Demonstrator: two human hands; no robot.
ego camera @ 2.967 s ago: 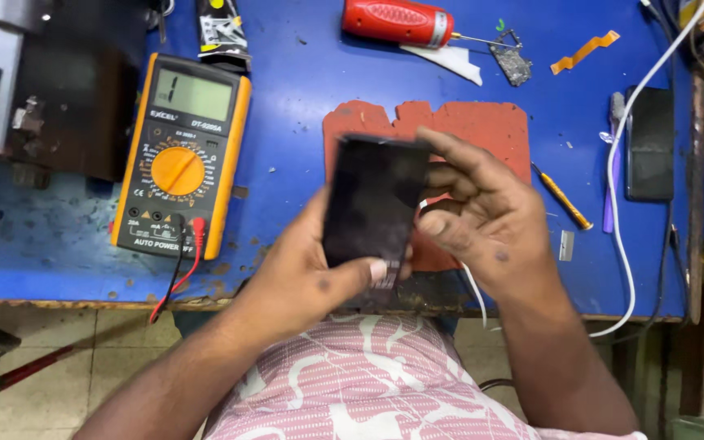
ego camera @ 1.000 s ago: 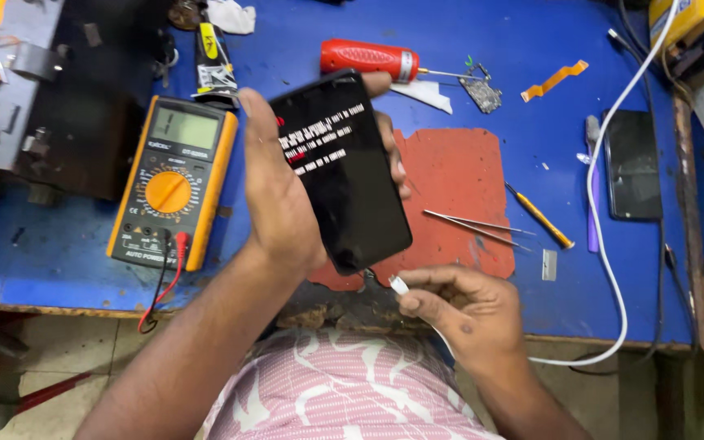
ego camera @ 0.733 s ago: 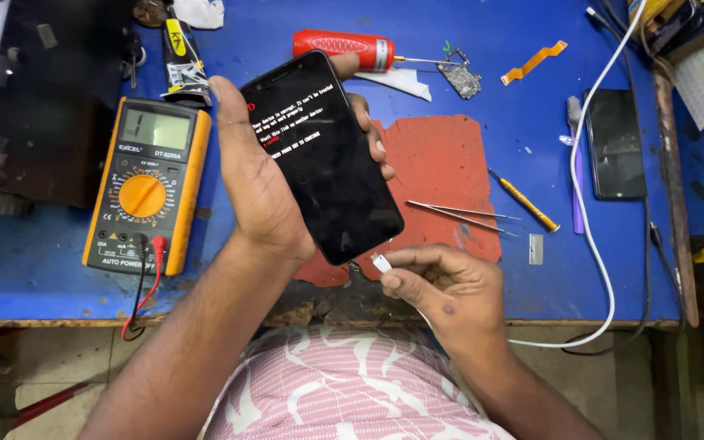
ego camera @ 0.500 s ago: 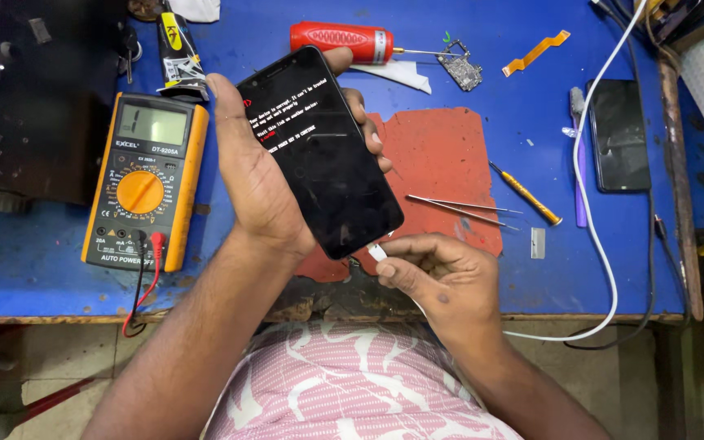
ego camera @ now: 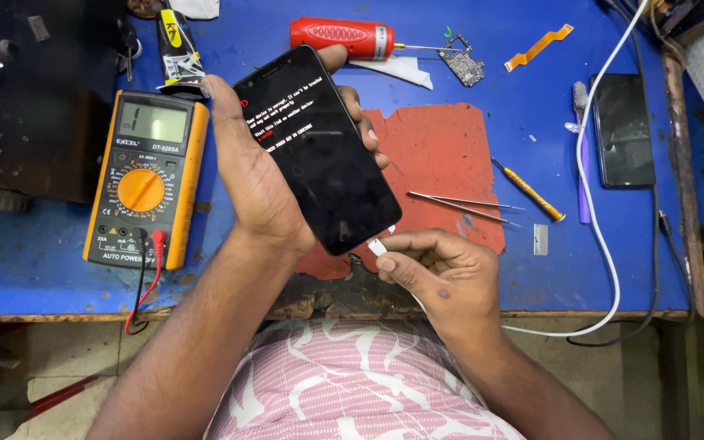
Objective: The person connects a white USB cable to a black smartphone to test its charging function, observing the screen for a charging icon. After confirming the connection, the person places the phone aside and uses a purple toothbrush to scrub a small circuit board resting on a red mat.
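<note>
Blue and scuffed, the workbench point(ego camera: 59, 285) fills the view from the head camera, with a worn red mat point(ego camera: 450, 155) laid near its front edge at the middle. Over the mat's left side the left hand point(ego camera: 258, 183) grips a black smartphone point(ego camera: 317, 147), thumb along the phone's left edge and fingertips curled round the right edge; the screen faces up, tilted, and shows small lines of white and red text near its top. At the phone's lower end the right hand point(ego camera: 437, 273) pinches a white charging plug point(ego camera: 376, 247) between thumb and forefinger, the other fingers folded in. The plug sits right at the phone's bottom edge, though whether it is seated cannot be told. Its white cable point(ego camera: 605, 244) runs off the front edge, loops back up and crosses the bench toward the far right corner.

Left of the phone, a yellow digital multimeter point(ego camera: 147, 179) lies flat with red and black leads trailing over the front edge. Along the far edge rests a red-handled screwdriver point(ego camera: 342, 37), with a small circuit board point(ego camera: 459, 63) and an orange flex strip point(ego camera: 539, 46) beside it. Tweezers point(ego camera: 462, 205) lie on the mat's right part, a small yellow-handled screwdriver point(ego camera: 529, 189) just beyond it. Toward the right edge, a second dark phone point(ego camera: 622, 130) lies face up.
</note>
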